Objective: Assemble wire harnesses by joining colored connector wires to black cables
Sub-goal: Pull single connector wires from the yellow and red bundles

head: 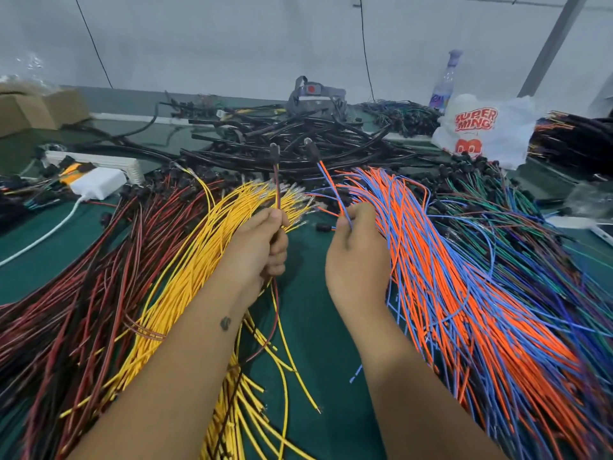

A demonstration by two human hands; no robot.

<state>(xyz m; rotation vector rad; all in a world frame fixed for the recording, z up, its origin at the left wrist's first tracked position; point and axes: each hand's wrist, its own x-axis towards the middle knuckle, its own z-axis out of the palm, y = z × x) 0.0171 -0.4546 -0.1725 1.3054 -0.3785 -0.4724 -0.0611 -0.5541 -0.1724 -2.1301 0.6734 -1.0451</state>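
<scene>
My left hand (262,244) grips a red-and-yellow connector wire (277,180); my right hand (351,247) pinches an orange-and-blue pair (331,187). Black cables (282,141) lie untouched behind, apparently; joining remains.

The heap of black cables (298,141) looked glossy plastic. The green table cover (315,327) was matt. The white printed bag (481,127) looked thin, crinkled plastic.
</scene>
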